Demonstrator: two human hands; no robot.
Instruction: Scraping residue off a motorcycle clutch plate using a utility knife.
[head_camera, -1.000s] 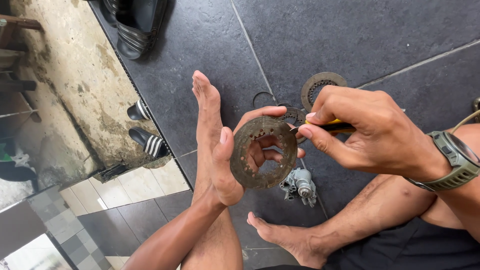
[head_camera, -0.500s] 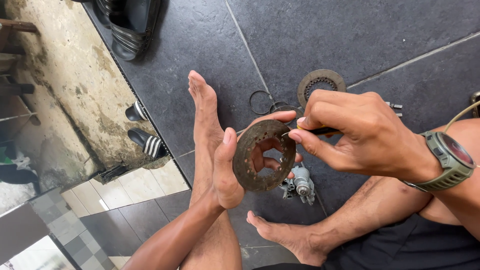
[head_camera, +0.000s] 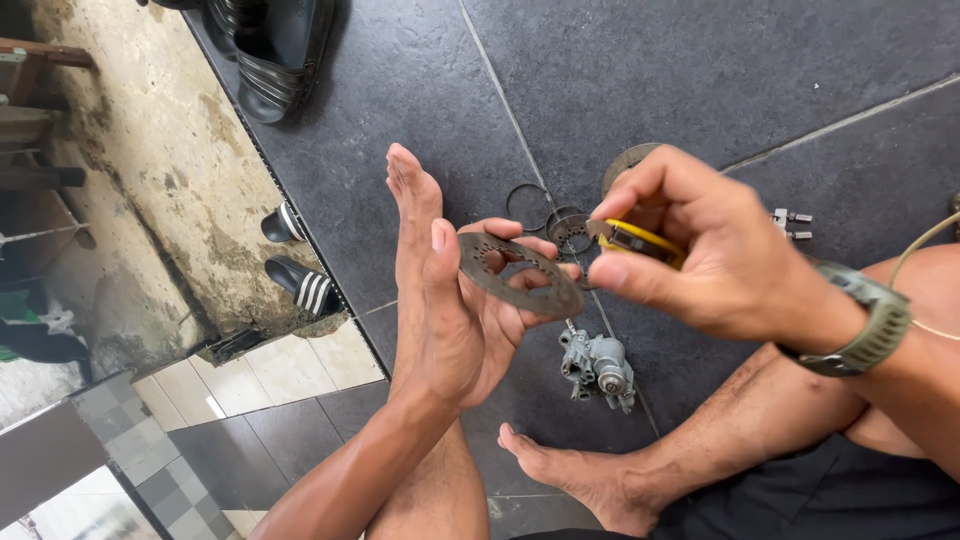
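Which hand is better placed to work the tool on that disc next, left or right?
Right, probably. The right hand already pinches the yellow-handled tool beside the perforated metal disc, while the left hand is occupied holding that disc.

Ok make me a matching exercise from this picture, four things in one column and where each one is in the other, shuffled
Things:
1. perforated metal disc
2. yellow-handled tool
3. small grey metal assembly
4. black striped sandals

Places:
A. on the dark tile below the hands
B. in the left hand
C. at the edge of the tiled floor, far left
D. pinched in the right hand

Pairs: 1-B, 2-D, 3-A, 4-C
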